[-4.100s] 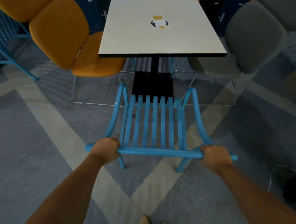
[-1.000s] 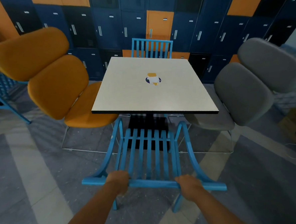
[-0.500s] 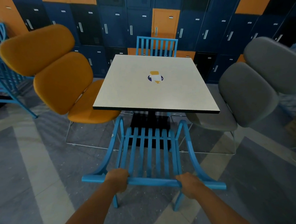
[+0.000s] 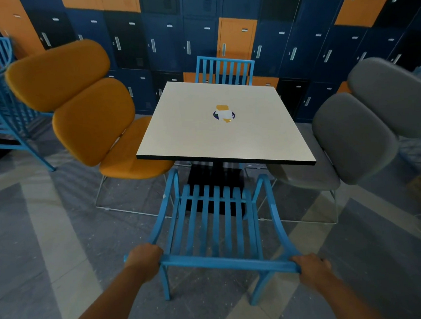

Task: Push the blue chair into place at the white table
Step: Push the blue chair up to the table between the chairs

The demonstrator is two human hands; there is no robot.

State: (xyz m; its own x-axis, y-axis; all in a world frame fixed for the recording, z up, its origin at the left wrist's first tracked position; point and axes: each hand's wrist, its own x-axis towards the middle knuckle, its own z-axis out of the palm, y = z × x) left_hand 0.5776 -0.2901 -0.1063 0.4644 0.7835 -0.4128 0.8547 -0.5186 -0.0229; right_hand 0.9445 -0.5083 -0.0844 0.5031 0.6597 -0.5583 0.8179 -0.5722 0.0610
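The blue slatted chair point(image 4: 216, 223) stands in front of me, its back towards me and its seat front at the near edge of the white square table point(image 4: 217, 134). My left hand point(image 4: 142, 258) grips the left end of the chair's top rail. My right hand point(image 4: 310, 264) grips the right end of the same rail. The tips of the chair's armrests reach just under the table's near edge. The table's black base shows through the seat slats. A small round sticker point(image 4: 223, 114) sits at the table's middle.
An orange padded chair point(image 4: 90, 112) stands at the table's left and a grey padded chair point(image 4: 356, 135) at its right. A second blue chair point(image 4: 225, 69) is at the far side. Blue and orange lockers line the back wall. More blue chairs point(image 4: 1, 108) stand far left.
My hands have spread apart along the top rail, the right one sliding out to the right end. The chair stays at the table edge and my view has drawn slightly closer.
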